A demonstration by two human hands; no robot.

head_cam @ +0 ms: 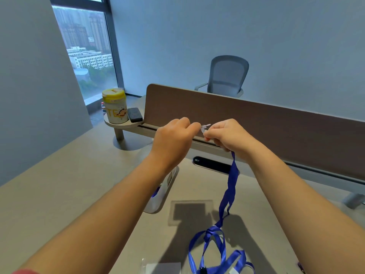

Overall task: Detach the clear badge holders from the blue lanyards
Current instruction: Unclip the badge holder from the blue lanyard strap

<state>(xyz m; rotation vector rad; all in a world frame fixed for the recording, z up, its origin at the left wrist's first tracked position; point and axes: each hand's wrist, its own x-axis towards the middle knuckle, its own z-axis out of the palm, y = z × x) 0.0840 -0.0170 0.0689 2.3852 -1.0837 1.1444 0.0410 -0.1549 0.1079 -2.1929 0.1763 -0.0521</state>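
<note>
My left hand (173,139) and my right hand (229,135) are raised above the desk, fingertips almost touching around a small clear clip (206,126). A clear badge holder (158,200) hangs under my left wrist, partly hidden by the forearm. My right hand pinches the end of a blue lanyard (231,184), which drops to the desk and joins a loose pile of blue lanyards (215,254) at the front. Another clear badge holder (190,212) lies flat on the desk, and a third (162,266) lies at the bottom edge.
A brown divider panel (256,123) runs along the back of the beige desk (79,184). A yellow-lidded canister (115,105) and a black case (135,115) stand on a small round shelf at the left. A black cable slot (211,164) sits below my hands.
</note>
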